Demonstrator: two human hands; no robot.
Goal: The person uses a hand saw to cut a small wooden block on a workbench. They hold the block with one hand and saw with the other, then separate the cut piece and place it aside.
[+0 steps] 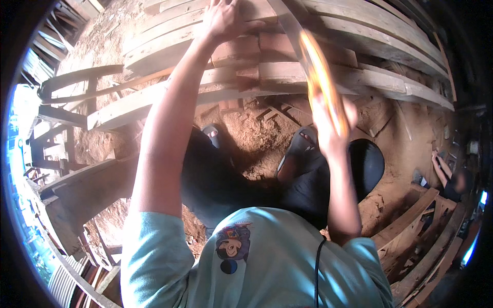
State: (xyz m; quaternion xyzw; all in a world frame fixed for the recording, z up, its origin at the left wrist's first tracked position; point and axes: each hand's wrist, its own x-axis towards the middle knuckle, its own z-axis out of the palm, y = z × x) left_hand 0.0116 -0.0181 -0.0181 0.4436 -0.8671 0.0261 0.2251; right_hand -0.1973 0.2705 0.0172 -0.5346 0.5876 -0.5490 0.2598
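Observation:
My right hand (334,120) is wrapped round the yellow handle of a handsaw (293,32), somewhat blurred by motion. The saw's grey blade runs up and leftward from the handle, over the wooden planks, past the top edge of view. My left arm reaches far forward, and my left hand (224,19) rests on a plank (179,28) left of the blade. Its thumb points toward the blade and its fingers stretch out, partly cut off by the frame. Below the planks lie reddish wood blocks (236,52) across the pale beams.
A pale beam (128,109) crosses in front of my legs. Sawdust and offcuts (282,110) cover the ground around my sandalled feet. Wooden frames (77,192) stand at the left, more timber (411,220) at the lower right. Another person (454,182) is at the far right.

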